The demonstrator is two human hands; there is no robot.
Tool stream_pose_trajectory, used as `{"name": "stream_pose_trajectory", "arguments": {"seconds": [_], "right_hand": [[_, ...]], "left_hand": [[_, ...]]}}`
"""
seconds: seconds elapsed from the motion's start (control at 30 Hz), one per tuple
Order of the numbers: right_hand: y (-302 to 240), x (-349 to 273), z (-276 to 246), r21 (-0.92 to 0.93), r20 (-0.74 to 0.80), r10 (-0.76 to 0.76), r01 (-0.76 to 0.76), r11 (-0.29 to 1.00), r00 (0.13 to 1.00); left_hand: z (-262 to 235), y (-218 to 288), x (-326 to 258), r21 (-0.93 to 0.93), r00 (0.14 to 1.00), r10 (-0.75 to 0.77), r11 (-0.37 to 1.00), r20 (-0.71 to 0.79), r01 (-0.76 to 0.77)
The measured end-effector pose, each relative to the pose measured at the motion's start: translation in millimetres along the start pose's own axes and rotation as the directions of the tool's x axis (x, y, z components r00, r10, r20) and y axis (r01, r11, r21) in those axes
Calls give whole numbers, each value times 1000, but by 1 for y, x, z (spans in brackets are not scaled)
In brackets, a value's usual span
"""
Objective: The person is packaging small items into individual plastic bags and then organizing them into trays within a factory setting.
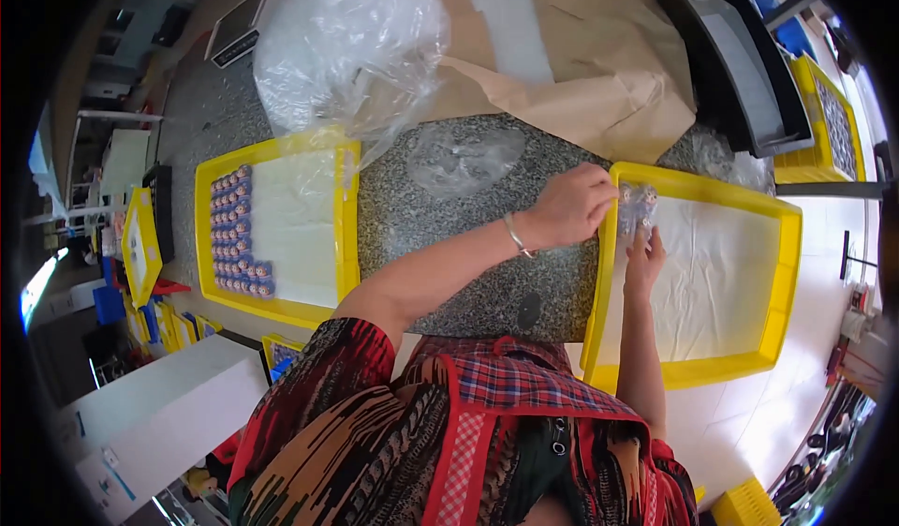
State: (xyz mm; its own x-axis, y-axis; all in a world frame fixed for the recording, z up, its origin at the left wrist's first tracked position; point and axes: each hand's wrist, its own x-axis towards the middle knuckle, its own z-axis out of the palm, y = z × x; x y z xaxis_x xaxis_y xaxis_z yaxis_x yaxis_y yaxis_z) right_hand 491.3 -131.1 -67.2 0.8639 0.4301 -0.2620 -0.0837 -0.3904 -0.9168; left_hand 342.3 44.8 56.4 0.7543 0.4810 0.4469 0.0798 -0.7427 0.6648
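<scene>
At the far left corner of the right yellow tray (789, 273), a few small doll-like figures (648, 195) with purple parts lie close together, apparently in clear wrapping. My right hand (644, 256) is inside that tray, its fingertips closed on the nearest figure. Across the tray's left rim reaches my left hand (569, 207), its fingers curled together beside the figures; whatever they pinch is hidden. The left yellow tray (349, 236) holds several rows of similar figures (231, 212) along its left side, on a white lining.
Between the trays, a crumpled clear plastic bag (465, 159) lies on the speckled grey tabletop (468, 292). Behind are a large clear plastic bag (351, 48) and brown paper (609, 58). A black tray (740, 67) stands at the back right, near another filled yellow tray (815, 156).
</scene>
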Motion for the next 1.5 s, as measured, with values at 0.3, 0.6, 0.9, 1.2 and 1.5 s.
{"name": "stream_pose_trajectory", "arguments": {"seconds": [0.3,0.6,0.9,1.2,1.5], "right_hand": [[-85,-86,2,-254,-76,-350,321,912,934],[-143,-147,109,65,323,-427,430,901,845],[-164,-206,206,325,734,-117,-196,925,669],[-125,-191,238,448,829,-108,-537,715,548],[-121,-215,219,323,734,-16,-328,887,679]], "left_hand": [[-229,-232,-104,436,739,-383,622,-555,650],[-251,-235,-117,238,515,-712,460,-477,856],[-240,-19,-181,-769,598,-711,595,-370,232],[-215,-3,-282,-798,424,-892,369,-159,477],[-191,-10,-283,-718,423,-850,504,-314,479]]}}
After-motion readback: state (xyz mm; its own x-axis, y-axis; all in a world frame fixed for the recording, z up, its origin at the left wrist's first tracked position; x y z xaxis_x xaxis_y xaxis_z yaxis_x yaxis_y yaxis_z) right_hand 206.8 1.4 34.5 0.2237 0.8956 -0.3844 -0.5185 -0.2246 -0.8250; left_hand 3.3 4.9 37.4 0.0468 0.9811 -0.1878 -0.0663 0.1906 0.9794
